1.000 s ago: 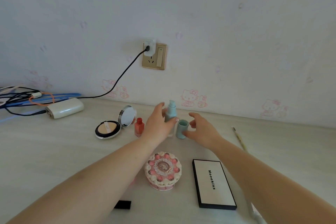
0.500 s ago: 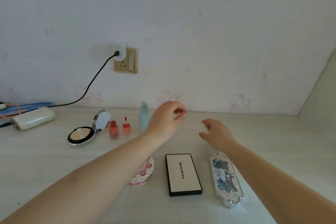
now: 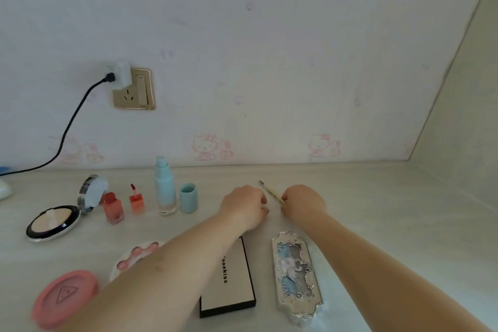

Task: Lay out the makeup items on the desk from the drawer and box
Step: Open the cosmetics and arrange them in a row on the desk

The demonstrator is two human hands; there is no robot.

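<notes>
Both hands meet at the back of the desk (image 3: 377, 210), over a thin makeup brush (image 3: 270, 191) that lies slanted with its dark tip toward the wall. The right hand (image 3: 303, 203) is curled over the near end of the brush and seems to pinch it, though the fingertips are hidden, so the hold is a judgement; the left hand (image 3: 246, 206) is loosely curled just beside the brush and holds nothing that shows. The brush probably sits there to carry on the back row: the open powder compact (image 3: 54, 219), mirror lid propped up and a pale pressed cake in its pan, two small red bottles (image 3: 114, 209), the right one (image 3: 136, 201) uncapped with a wand standing in it, then a tall pale-blue pump bottle (image 3: 165, 188) with its loose cap (image 3: 188, 198) upright just beside it. The flat pieces lie nearer the body, perhaps to keep the standing ones from being knocked: a pink round case (image 3: 64, 298), a pink-and-white round box (image 3: 134, 257) half under the left forearm, a white black-edged palette (image 3: 234, 286) and an ornate silver-blue palette (image 3: 295, 275), both shut, contents unseen. No drawer or storage box is in view.
</notes>
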